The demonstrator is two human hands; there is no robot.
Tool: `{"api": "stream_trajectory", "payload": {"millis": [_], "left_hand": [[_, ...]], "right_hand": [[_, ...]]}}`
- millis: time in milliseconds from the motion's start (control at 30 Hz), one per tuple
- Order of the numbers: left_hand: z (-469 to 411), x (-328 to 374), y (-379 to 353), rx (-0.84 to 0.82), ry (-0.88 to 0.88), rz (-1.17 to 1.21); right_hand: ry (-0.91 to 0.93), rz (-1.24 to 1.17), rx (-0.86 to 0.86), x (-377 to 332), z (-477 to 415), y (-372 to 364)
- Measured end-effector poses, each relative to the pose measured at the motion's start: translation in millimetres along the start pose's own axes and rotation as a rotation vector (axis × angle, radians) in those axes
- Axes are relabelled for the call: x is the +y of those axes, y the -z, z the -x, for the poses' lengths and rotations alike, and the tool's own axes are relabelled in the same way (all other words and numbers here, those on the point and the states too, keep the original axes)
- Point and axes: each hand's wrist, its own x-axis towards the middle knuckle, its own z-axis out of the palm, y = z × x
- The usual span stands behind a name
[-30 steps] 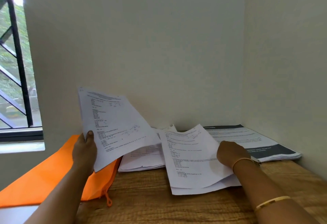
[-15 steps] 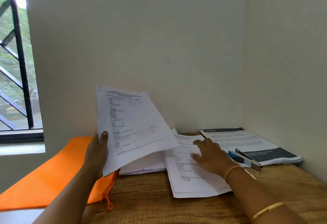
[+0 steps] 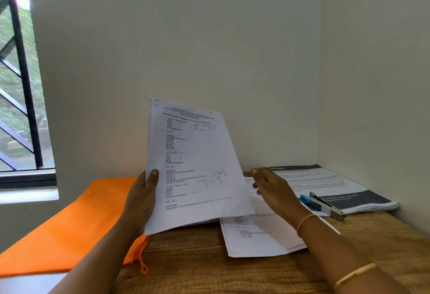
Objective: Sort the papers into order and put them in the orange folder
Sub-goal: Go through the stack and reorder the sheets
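My left hand (image 3: 142, 196) holds a printed sheet (image 3: 193, 165) upright by its lower left edge, thumb on the front; a handwritten 5 marks its top right corner. My right hand (image 3: 272, 191) hovers just right of that sheet with fingers spread, holding nothing, above loose printed papers (image 3: 260, 240) lying on the wooden desk (image 3: 209, 270). The orange folder (image 3: 76, 226) lies flat at the left, partly off the desk edge, its zip pull (image 3: 143, 268) hanging toward me. More papers lie hidden behind the raised sheet.
A stack of printed documents with a dark header (image 3: 332, 184) rests in the back right corner, with a blue and metal stapler (image 3: 323, 205) lying at its front edge. Walls close the back and right. A barred window (image 3: 21, 98) is at the left.
My left hand has carried the held sheet rightward toward the middle. My right hand has lifted off the papers on the desk and come up beside the sheet, uncovering the stapler.
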Motion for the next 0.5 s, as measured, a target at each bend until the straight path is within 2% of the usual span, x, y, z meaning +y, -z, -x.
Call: {"api": "stream_trajectory", "payload": {"millis": [67,167,500], "left_hand": [[2.4,-1.4,-4.2,-0.021,-0.013,-0.027],[4.9,-3.1,-9.4,-0.049,-0.029,-0.062],[6.6,-1.0,-13.5,-0.087,-0.003,0.04]], "right_hand": [[-0.078,-0.193,-0.081,-6.3,4.5,-2.7],[-0.133,-0.282,-0.143,-6.0,7.3,-10.6],[-0.174,-0.394,-0.05,-7.5,5.1,-14.3]]}}
